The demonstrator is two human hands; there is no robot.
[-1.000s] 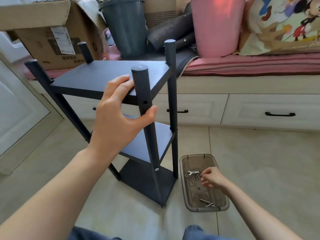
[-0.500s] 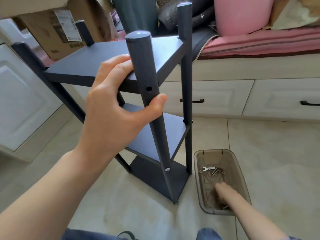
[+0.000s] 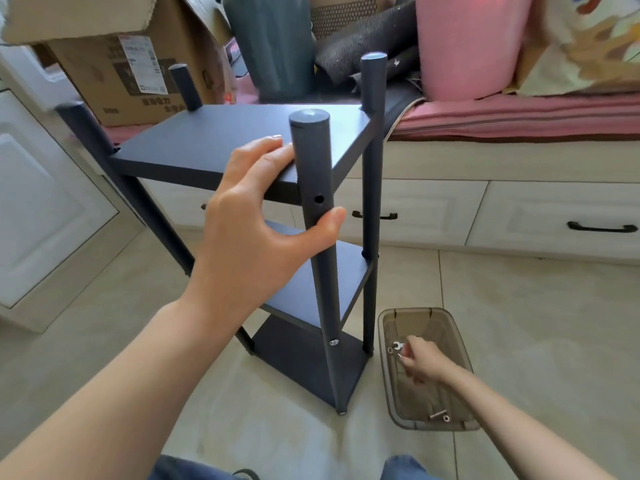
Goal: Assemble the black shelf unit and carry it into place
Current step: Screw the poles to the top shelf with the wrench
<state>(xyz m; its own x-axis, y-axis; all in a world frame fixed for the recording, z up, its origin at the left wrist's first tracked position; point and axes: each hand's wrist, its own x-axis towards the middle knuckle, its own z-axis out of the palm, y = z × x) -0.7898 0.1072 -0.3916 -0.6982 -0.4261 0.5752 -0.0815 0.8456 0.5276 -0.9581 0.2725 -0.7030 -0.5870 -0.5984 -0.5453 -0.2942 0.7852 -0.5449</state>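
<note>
The black shelf unit (image 3: 221, 140) stands upright on the tiled floor, with three boards and four round posts. My left hand (image 3: 252, 220) grips its near front post (image 3: 313, 174): the fingers lie on the top board's edge and the thumb wraps the post just under an open screw hole. My right hand (image 3: 420, 363) reaches into a brown translucent tray (image 3: 464, 348) on the floor to the right of the shelf. Its curled fingertips pinch at small metal hardware beside a little silver wrench (image 3: 397, 346). What they pinch is hidden.
A bolt and washer (image 3: 440, 415) lie at the tray's near end. White drawers (image 3: 540, 216) run behind under a pink cushioned bench holding a cardboard box (image 3: 135, 64), a grey bin (image 3: 273, 43) and a pink bin (image 3: 464, 43). A white cabinet (image 3: 41, 216) stands left.
My right hand went from the tray's far end to its near end and is now back at the far end by the wrench. My left hand keeps its grip on the post.
</note>
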